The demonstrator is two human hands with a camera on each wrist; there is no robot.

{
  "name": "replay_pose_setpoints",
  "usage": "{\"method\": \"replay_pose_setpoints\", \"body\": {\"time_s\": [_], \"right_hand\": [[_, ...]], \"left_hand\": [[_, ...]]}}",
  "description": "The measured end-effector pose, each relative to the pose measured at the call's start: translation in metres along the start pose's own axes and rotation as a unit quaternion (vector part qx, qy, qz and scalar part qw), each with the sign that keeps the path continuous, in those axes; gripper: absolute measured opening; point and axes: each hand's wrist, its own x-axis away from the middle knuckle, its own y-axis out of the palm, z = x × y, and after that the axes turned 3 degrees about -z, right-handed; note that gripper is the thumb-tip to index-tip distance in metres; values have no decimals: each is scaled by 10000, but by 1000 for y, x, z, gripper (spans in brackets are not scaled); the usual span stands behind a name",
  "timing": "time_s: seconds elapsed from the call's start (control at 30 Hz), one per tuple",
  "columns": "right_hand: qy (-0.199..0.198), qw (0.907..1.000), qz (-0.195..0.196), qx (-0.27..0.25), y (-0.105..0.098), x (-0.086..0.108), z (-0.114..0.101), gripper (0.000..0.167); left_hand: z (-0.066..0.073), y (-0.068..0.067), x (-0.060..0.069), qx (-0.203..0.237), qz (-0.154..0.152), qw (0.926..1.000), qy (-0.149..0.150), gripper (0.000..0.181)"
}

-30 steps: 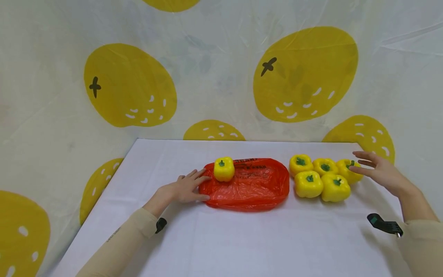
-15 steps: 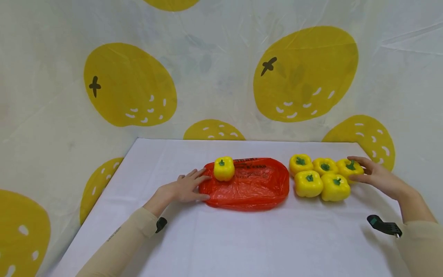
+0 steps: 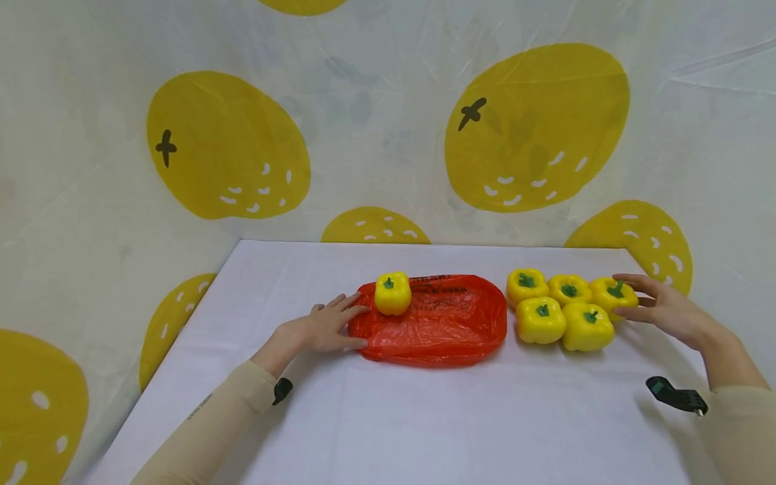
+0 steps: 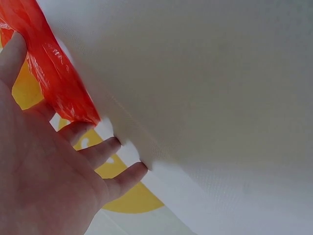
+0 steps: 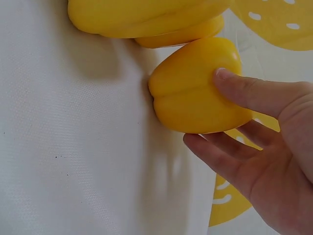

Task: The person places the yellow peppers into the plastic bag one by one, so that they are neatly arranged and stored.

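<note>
A flattened red plastic bag (image 3: pixel 448 330) lies on the white table with one yellow pepper (image 3: pixel 393 294) on its left part. My left hand (image 3: pixel 327 327) touches the bag's left edge, fingers spread; in the left wrist view the thumb and some fingertips of that hand (image 4: pixel 54 166) meet the red plastic (image 4: pixel 56 73). To the right of the bag, my right hand (image 3: pixel 673 311) has its thumb and fingers around the rightmost pepper (image 3: pixel 611 296) of a group. The right wrist view shows the hand (image 5: pixel 274 161) with its thumb against this pepper's side (image 5: pixel 190 93) and fingertips at its underside.
Several other yellow peppers stand close together between the bag and my right hand, among them a front left one (image 3: pixel 539 323) and a front right one (image 3: pixel 585 330). Behind the white table (image 3: pixel 388 424) hangs a pale cloth (image 3: pixel 376 135) printed with large yellow fruit.
My right hand has come down and left from above the rightmost pepper, and its thumb and fingers are now around it. The left hand and the bag have not visibly moved.
</note>
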Motion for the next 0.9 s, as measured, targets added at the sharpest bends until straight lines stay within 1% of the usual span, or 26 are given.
{"method": "replay_pose_setpoints", "body": {"time_s": [0.23, 0.53, 0.7, 0.9], "right_hand": [[-43, 9996, 115, 238, -1, 1, 2, 80], [139, 9997, -35, 190, -1, 6, 4, 82], [164, 9996, 46, 224, -5, 10, 5, 80], [285, 9983, 329, 380, -10, 12, -3, 83]], "left_hand": [[0, -1, -1, -26, -40, 10000, -29, 84], [0, 0, -2, 2, -65, 10000, -26, 85], [-1, 0, -2, -1, -81, 10000, -12, 84], [0, -1, -1, -75, -56, 10000, -18, 84]]}}
